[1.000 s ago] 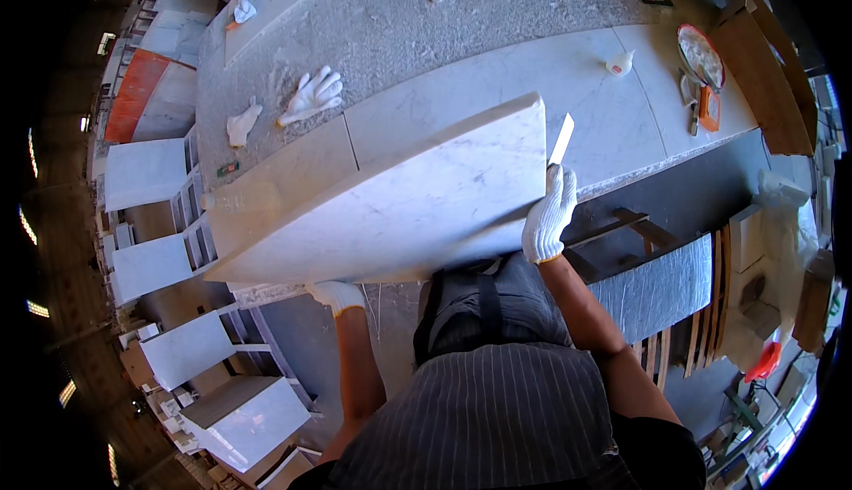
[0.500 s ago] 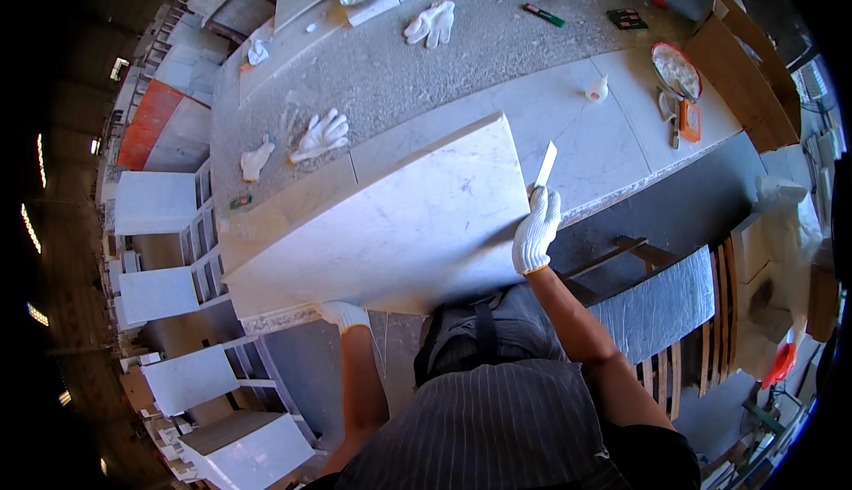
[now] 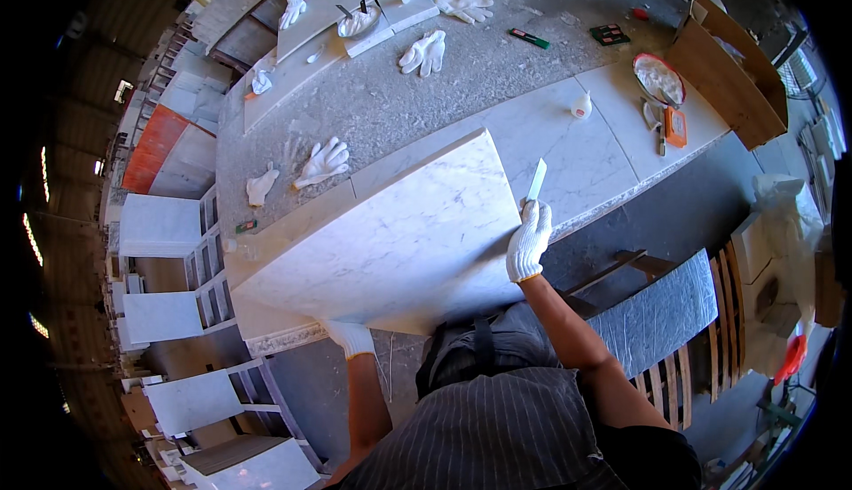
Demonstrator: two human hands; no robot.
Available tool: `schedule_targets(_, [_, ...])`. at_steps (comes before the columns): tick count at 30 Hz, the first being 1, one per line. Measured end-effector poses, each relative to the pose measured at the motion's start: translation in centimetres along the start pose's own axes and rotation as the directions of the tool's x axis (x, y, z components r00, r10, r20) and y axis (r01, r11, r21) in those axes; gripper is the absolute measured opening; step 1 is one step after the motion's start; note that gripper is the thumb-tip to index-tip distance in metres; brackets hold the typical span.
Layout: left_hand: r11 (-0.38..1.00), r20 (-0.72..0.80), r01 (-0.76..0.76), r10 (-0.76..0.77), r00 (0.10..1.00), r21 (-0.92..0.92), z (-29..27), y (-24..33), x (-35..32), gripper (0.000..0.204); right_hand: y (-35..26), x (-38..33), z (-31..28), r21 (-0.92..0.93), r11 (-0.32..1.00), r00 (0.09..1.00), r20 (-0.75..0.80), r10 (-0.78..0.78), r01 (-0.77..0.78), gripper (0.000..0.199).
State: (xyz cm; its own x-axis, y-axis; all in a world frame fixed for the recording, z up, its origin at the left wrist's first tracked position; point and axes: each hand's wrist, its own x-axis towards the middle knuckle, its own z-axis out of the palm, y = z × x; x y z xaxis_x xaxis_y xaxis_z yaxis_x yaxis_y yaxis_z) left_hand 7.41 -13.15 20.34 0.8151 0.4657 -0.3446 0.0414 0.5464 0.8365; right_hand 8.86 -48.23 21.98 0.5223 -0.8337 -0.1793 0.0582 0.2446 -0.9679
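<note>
A large white marble slab (image 3: 399, 233) with grey veins slants across the near side of the worktop, its upper edge raised. In a white knit glove, my left hand (image 3: 348, 336) holds the slab's near lower edge, with its fingertips hidden at the stone. My right hand (image 3: 530, 246), gloved the same way, is closed around a flat, pale scraper-like blade (image 3: 538, 179) that points up and away. That hand is beside the slab's right edge; whether it also presses on the stone, I cannot tell.
Behind the slab, marble panels (image 3: 541, 126) carry a small white bottle (image 3: 581, 106), a bowl of white paste (image 3: 658, 80) and an orange box (image 3: 675, 127). Loose gloves (image 3: 323, 163) lie on the dusty worktop (image 3: 373, 99). A co-worker's gloved hand (image 3: 292, 12) is at the far left. A cardboard box (image 3: 723, 73) stands right.
My view has shifted slightly, bringing more of the co-worker into sight. Both hands keep their places at the slab, and the blade stays in my right hand.
</note>
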Motion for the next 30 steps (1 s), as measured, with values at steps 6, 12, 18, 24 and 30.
schedule_targets(6, [0.986,0.111,-0.118,0.106,0.988,0.114,1.2,1.8,-2.8,0.073,-0.2,0.1,-0.1,0.028,0.999,1.000,-0.017,0.025,-0.024,0.022])
schedule_targets(12, [0.944,0.279,-0.164,0.082,0.957,0.286,-1.1,2.2,-2.0,0.069,-0.2,0.0,0.1,0.031,1.000,1.000,0.002,0.006,-0.006,0.022])
schedule_targets(18, [0.975,0.195,-0.130,0.094,0.976,0.181,-0.3,1.8,-2.2,0.069,0.0,0.4,-0.8,-0.044,0.999,0.999,0.048,-0.002,0.004,0.022])
schedule_targets(24, [0.976,0.179,-0.114,0.080,0.981,0.188,-0.3,1.8,-2.3,0.070,-2.1,0.8,-1.8,-0.124,0.992,0.979,0.201,0.023,0.002,0.028])
schedule_targets(30, [0.978,0.173,-0.099,0.068,0.983,0.181,0.1,1.8,-2.4,0.069,1.4,2.5,-8.0,0.014,0.979,0.979,0.035,0.202,-0.203,0.027])
